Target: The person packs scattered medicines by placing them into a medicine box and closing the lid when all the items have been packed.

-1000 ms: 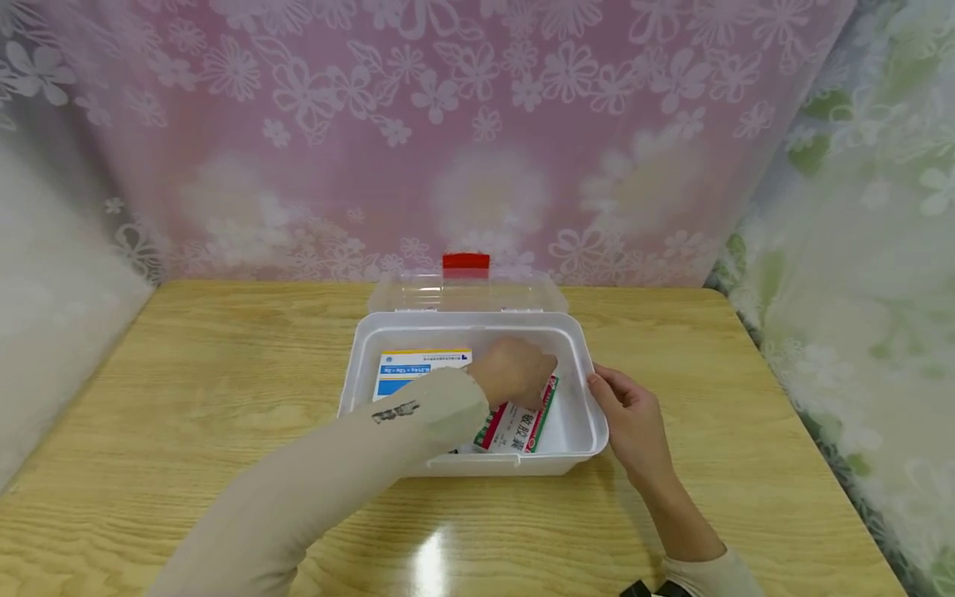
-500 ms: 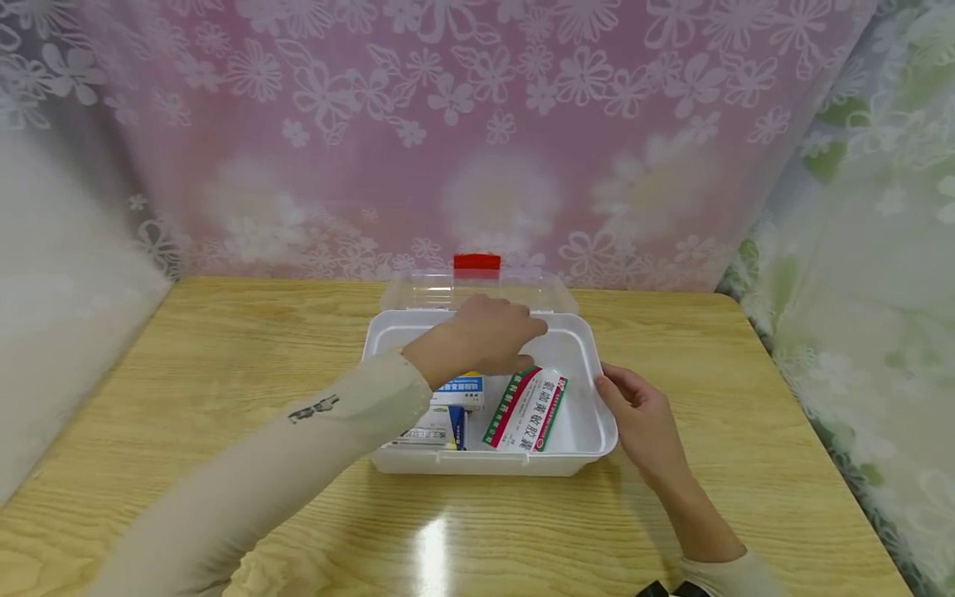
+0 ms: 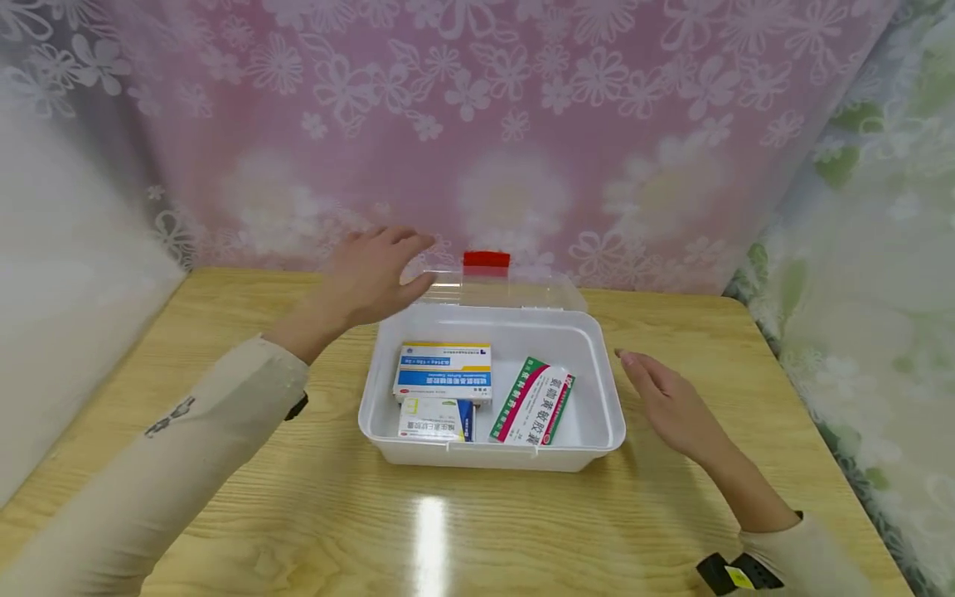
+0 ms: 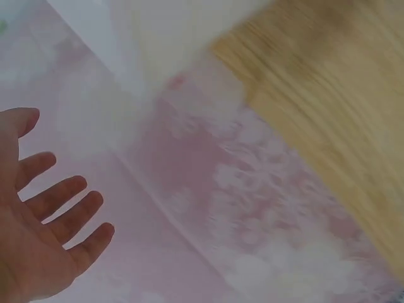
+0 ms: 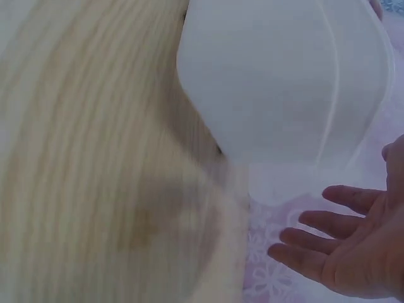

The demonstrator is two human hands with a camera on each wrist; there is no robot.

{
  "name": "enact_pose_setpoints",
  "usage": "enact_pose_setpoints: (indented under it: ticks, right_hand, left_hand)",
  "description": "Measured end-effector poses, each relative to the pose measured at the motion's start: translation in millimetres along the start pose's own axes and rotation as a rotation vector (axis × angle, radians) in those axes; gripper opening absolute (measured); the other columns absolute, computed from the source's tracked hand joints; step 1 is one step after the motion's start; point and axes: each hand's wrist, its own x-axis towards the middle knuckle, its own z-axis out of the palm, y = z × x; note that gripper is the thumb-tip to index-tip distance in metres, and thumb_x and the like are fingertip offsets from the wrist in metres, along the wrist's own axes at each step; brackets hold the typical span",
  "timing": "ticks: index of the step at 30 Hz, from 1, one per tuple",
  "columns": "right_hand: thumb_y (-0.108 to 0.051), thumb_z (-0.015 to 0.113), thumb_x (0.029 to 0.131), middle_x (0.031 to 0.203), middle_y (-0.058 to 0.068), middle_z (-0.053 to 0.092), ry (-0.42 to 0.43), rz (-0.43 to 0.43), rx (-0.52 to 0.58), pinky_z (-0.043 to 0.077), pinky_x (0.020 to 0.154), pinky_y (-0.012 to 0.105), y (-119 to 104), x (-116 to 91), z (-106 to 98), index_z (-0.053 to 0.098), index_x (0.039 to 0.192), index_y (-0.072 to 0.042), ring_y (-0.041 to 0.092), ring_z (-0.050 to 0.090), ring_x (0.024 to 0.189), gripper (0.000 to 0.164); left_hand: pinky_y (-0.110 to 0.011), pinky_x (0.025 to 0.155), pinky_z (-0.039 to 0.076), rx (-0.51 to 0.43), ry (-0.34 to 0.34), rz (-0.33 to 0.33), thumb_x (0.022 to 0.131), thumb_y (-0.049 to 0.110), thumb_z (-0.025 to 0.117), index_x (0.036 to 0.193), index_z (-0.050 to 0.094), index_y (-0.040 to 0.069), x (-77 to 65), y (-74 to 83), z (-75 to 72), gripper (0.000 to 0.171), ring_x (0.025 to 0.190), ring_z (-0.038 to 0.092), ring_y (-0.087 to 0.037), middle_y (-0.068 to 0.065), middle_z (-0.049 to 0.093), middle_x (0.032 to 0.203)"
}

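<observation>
A white plastic box [image 3: 418,453] stands on the table with its clear lid [image 3: 537,290] folded back and a red latch [image 3: 487,264] on the lid's far edge. Inside it, at left, lie a blue-and-white medicine box [image 3: 443,371] and a smaller white-and-blue medicine box [image 3: 433,419]. A green, red and white medicine box [image 3: 533,404] lies slanted at right. My left hand [image 3: 373,278], fingers spread and holding nothing, is raised beside the lid's left end. My right hand [image 3: 671,406] is just off the box's right side, its fingers [image 5: 309,243] extended and separated in the right wrist view.
The wooden table [image 3: 298,497] reaches back to a pink flowered curtain [image 3: 418,157]. Pale flowered cloth [image 3: 895,315] hangs along the right side. A dark strap [image 3: 739,574] sits on the right wrist.
My left hand has come out of the white box and moved left and up, uncovering the medicine boxes. My right hand has let go of the box's right rim and drawn slightly away.
</observation>
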Motion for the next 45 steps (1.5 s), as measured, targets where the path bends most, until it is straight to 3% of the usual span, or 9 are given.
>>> enact_pose_setpoints:
  ticks: [6, 14, 22, 27, 35, 43, 45]
  right_hand:
    - [-0.042, 0.031, 0.104, 0.151, 0.025, 0.025, 0.068, -0.051, -0.147, 0.024, 0.100, 0.068, 18, 16, -18, 0.036, 0.146, 0.000, 0.047, 0.022, 0.136, 0.059]
    - [-0.045, 0.034, 0.103, 0.154, 0.025, 0.014, 0.113, -0.074, -0.345, 0.013, 0.102, 0.071, 45, 33, -24, 0.031, 0.149, -0.004, 0.047, 0.007, 0.139, 0.062]
    - [-0.051, 0.033, 0.101, 0.151, 0.029, 0.019, 0.115, -0.058, -0.543, 0.013, 0.100, 0.073, 66, 46, -22, 0.033, 0.149, -0.007, 0.051, 0.011, 0.137, 0.066]
    - [-0.057, 0.030, 0.099, 0.153, 0.026, 0.016, 0.078, -0.012, -0.613, 0.006, 0.100, 0.075, 78, 50, -19, 0.028, 0.151, -0.011, 0.052, 0.006, 0.137, 0.070]
    - [-0.064, 0.026, 0.096, 0.155, 0.023, 0.011, 0.028, 0.038, -0.640, -0.004, 0.105, 0.067, 83, 61, -17, 0.022, 0.153, -0.012, 0.045, -0.005, 0.140, 0.077]
    - [-0.060, 0.026, 0.098, 0.155, 0.023, 0.013, 0.053, 0.006, -0.621, 0.002, 0.109, 0.062, 77, 85, -6, 0.023, 0.152, -0.009, 0.045, 0.002, 0.140, 0.074]
    - [-0.057, 0.024, 0.100, 0.154, 0.025, 0.014, 0.054, -0.001, -0.573, 0.002, 0.110, 0.060, 75, 91, -3, 0.023, 0.152, -0.006, 0.046, 0.004, 0.140, 0.073]
  left_hand:
    - [-0.065, 0.100, 0.029, -0.055, -0.034, -0.115, 0.095, 0.043, 0.052, 0.146, 0.039, 0.013, -22.1, -49.0, 21.1, 0.060, 0.128, 0.037, -0.043, -0.017, 0.042, 0.143]
    - [-0.064, 0.100, 0.031, 0.006, -0.114, -0.174, 0.096, 0.049, 0.047, 0.147, 0.037, 0.012, -43.2, -76.0, 58.3, 0.063, 0.127, 0.040, -0.043, -0.020, 0.040, 0.144]
    - [-0.067, 0.104, 0.018, 0.045, -0.229, -0.214, 0.098, 0.057, 0.034, 0.151, 0.031, 0.017, -44.7, -83.7, 85.3, 0.067, 0.134, 0.027, -0.044, -0.020, 0.030, 0.150]
    - [-0.069, 0.104, 0.015, 0.094, -0.259, -0.216, 0.098, 0.058, 0.032, 0.150, 0.034, 0.018, -44.8, -84.3, 96.2, 0.066, 0.135, 0.024, -0.044, -0.021, 0.030, 0.150]
    - [-0.069, 0.104, 0.011, 0.064, -0.207, -0.304, 0.097, 0.062, 0.024, 0.152, 0.029, 0.017, -44.5, -90.0, 109.2, 0.071, 0.136, 0.019, -0.047, -0.024, 0.025, 0.150]
    - [-0.070, 0.103, -0.006, 0.072, -0.127, -0.341, 0.092, 0.071, 0.012, 0.153, 0.025, 0.020, -30.0, -90.6, 119.1, 0.081, 0.140, 0.007, -0.045, -0.022, 0.015, 0.155]
    - [-0.069, 0.103, -0.009, 0.065, -0.123, -0.341, 0.090, 0.073, 0.010, 0.153, 0.023, 0.021, -24.9, -89.0, 119.9, 0.083, 0.141, 0.004, -0.045, -0.021, 0.012, 0.156]
